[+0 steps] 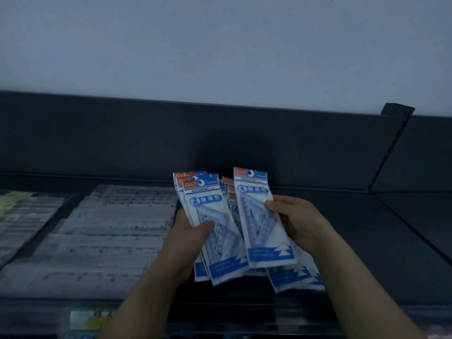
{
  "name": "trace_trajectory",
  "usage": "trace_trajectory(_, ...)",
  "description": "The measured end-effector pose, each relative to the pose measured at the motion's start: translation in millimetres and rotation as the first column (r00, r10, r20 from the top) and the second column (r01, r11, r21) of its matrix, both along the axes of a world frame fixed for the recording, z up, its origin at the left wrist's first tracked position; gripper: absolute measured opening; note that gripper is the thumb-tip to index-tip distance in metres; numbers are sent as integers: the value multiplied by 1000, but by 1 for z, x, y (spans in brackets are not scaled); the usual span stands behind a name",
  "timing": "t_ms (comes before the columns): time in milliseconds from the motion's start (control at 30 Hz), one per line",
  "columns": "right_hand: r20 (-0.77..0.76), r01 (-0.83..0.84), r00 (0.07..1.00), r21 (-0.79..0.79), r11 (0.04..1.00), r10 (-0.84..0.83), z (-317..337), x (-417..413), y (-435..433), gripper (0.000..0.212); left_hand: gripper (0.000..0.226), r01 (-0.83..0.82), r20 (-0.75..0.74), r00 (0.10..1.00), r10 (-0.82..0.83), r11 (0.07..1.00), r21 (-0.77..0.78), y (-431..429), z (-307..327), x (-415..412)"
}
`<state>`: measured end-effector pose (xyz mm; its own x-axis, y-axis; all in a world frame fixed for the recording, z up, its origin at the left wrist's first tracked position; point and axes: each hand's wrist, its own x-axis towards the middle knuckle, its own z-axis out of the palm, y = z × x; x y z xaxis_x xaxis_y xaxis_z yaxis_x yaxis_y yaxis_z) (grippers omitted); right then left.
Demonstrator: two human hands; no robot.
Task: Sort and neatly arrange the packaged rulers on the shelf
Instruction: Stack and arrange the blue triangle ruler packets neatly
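Observation:
My left hand [193,237] grips a fanned stack of blue-and-white geometric ruler packs [208,216], thumb across the front pack. My right hand [297,222] pinches a single ruler pack [259,223] by its right edge and holds it upright just right of the stack. More packs of the same kind [297,276] lie on the dark shelf [379,241] below and behind the two hands, partly hidden by them.
Rows of clear packaged straight rulers [102,238] cover the shelf to the left. Further packs with yellow-green labels [17,211] lie at the far left. A dark back panel [220,143] and a slanted divider [389,152] bound the shelf. A price strip [90,319] runs along the front edge.

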<state>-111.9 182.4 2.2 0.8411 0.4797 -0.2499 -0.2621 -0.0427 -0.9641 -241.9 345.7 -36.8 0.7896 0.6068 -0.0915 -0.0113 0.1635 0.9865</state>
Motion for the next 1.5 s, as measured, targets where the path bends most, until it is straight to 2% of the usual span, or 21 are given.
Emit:
trace_trajectory(100, 92, -44, 995, -55, 998, 49, -6, -13, 14, 18, 36, 87, 24, 996, -85, 993, -74, -4, 3, 3)
trace_trajectory(133, 128, -47, 990, -82, 996, 57, -9, -15, 17, 19, 41, 118, 24, 993, -117, 991, -56, -4, 3, 4)
trace_trajectory(200, 223, 24, 975, -117, 993, 3, -12, -15, 14, 20, 52, 100, -7, 995, -100, 995, 11, -3, 1, 5)
trace_trajectory(233, 332, 110, 942, -179, 978, -45, -13, -10, 8, 23, 53, 62, -24, 998, -61, 997, 45, -2, -1, 5)
trace_trajectory(267, 458, 205, 888, -294, 933, -51, -16, -5, 0, 31, 52, 25, -32, 999, -22, 997, 75, 0, -2, 5)
trace_trajectory(300, 529, 265, 848, -442, 857, 10, -20, -1, -9, 47, 49, -6, -32, 999, 9, 996, 94, 2, -5, 4)
trace_trajectory(367, 458, 233, 873, -695, 680, 169, -25, 2, -21, 90, 47, -14, -45, 999, 19, 993, 113, 4, -8, 5)
trace_trajectory(400, 400, 185, 892, -749, 636, 212, -27, 4, -24, 102, 48, 1, -54, 999, 6, 992, 124, 5, -8, 6)
trace_trajectory(433, 371, 155, 900, -762, 629, 228, -28, 3, -25, 105, 49, 13, -57, 998, -5, 990, 137, 5, -9, 7)
trace_trajectory(633, 411, 181, 901, -642, 745, 135, -24, -2, -29, 83, 49, 21, -70, 997, -11, 989, 148, 8, -13, 10)
trace_trajectory(800, 335, 71, 910, -706, 704, 244, -20, -7, -24, 61, 46, 16, -53, 999, -9, 992, 123, 7, -13, 11)
trace_trajectory(900, 276, 3, 938, -610, 792, 209, -14, -1, -27, 23, 46, 22, -45, 999, -16, 990, 137, 4, -10, 11)
trace_trajectory(1000, 269, 57, 959, -483, 874, 86, -16, 4, -32, 13, 48, 15, -42, 999, -9, 990, 143, 3, -9, 9)
trace_trajectory(1100, 289, 175, 954, -346, 922, -73, -16, 11, -39, 4, 47, -2, -40, 999, 7, 992, 122, 3, -6, 8)
trace_trajectory(1167, 243, 203, 958, -204, 958, -151, -10, 14, -41, 6, 44, -5, -34, 999, 8, 995, 96, 4, -2, 8)
trace_trajectory(1233, 223, 198, 959, -71, 978, -178, -1, 15, -40, 9, 41, 4, -29, 1000, -2, 998, 62, 4, 4, 9)
trace_trajectory(1300, 253, 182, 952, -6, 983, -175, 7, 13, -36, 11, 38, 28, -45, 999, -26, 998, 61, 3, 7, 11)
trace_trajectory(1433, 389, 180, 913, -123, 976, -120, 4, 3, -11, 13, 35, 142, -30, 989, -142, 990, -2, -7, 12, 13)
trace_trajectory(1500, 448, 193, 889, -187, 963, -91, -6, -3, 5, 9, 43, 218, -10, 976, -218, 976, -19, -14, 11, 15)
